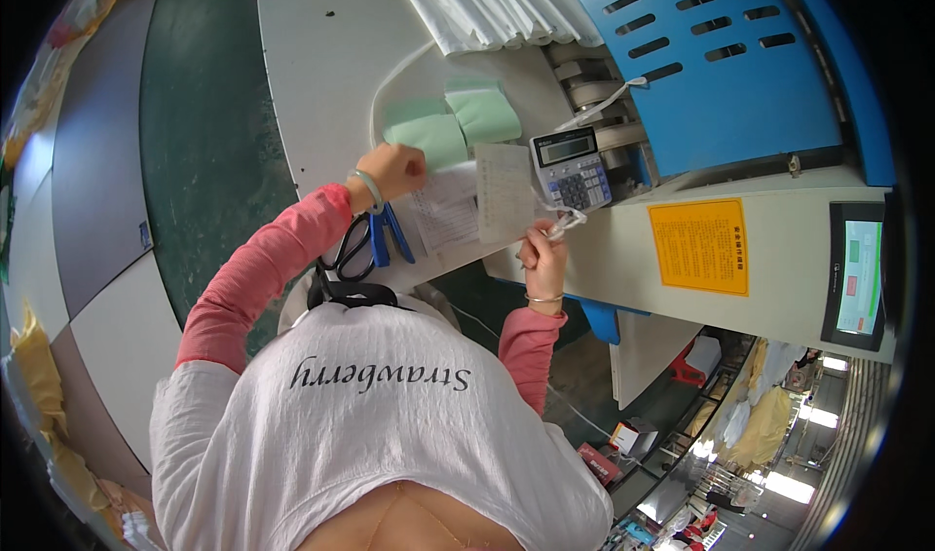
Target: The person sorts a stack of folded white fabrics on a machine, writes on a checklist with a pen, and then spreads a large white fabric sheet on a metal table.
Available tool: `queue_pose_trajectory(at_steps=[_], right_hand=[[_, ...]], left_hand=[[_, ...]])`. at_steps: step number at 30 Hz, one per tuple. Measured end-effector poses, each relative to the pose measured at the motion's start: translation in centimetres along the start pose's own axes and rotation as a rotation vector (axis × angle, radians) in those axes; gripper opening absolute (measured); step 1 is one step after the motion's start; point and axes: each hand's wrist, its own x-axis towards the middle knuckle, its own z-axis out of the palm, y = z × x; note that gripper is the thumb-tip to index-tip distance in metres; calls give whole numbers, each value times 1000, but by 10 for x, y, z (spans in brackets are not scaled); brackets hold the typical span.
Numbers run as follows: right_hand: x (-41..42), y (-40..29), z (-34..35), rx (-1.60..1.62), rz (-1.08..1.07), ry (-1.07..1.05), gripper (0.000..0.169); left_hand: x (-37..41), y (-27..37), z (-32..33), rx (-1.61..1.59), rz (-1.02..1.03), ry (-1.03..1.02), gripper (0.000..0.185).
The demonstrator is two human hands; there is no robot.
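My left hand [394, 171] is curled at the lower edge of a pale green paper slip [431, 136]; its fingertips are hidden. A white fabric strip [378, 105] runs down to that hand, and whether it is gripped does not show. My right hand [544, 260], at the table's front edge, pinches a bunched white strip [568, 222]. Just beyond it lie a handwritten sheet [505, 193] and a grey calculator [571, 171]. A printed form [449, 222] is partly under the sheet. Blue-handled thread snips or a similar tool [381, 237] and black-handled scissors [352, 248] lie below my left wrist.
A second green slip [483, 112] and pleated white fabric [497, 6] are on the table [314, 76]. To the right stands a machine with a slotted blue cover [730, 90], exposed belts or rollers [595, 98], an orange notice [699, 248] and a lit screen [858, 277].
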Motion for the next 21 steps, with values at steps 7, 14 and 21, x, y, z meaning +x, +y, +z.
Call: queue_pose_trajectory(at_steps=[7, 14, 21], right_hand=[[-4, 11, -11, -139, 77, -40, 10], [23, 34, 12, -312, 25, 37, 5], [40, 38, 22, -352, 9, 34, 9]], left_hand=[[23, -33, -3, -516, -250, 136, 13], [3, -26, 12, -249, -113, 560, 17], [-47, 18, 57, 504, 305, 200, 12]])
